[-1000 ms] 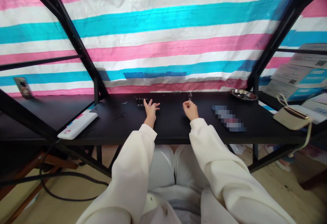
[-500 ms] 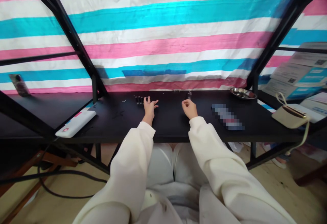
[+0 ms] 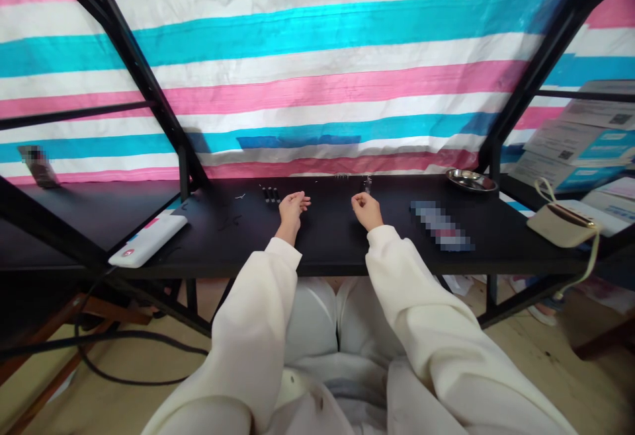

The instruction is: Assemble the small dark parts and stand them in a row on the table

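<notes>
My left hand (image 3: 294,209) is over the middle of the black tabletop, its fingers drawn together. Whatever they hold, if anything, is hidden. Just to its left, three small dark cylinders with pale ends (image 3: 270,195) stand in a row. My right hand (image 3: 367,211) is closed in a pinch a short way to the right, and what it grips is too small to make out. Right behind its fingers sits a little dark, shiny piece (image 3: 367,186). Several tiny metallic pieces (image 3: 342,176) lie along the table's back edge, between the two hands.
A white power bank (image 3: 149,240) with a cable lies at the left. To the right are a blurred-out flat object (image 3: 441,227), a round metal dish (image 3: 471,182) and a cream bag (image 3: 563,225). Black frame posts (image 3: 183,174) flank the table, with striped sheeting behind.
My left hand's spread fingers have come together and drawn slightly away from the row of cylinders. My right hand stays pinched in nearly the same place.
</notes>
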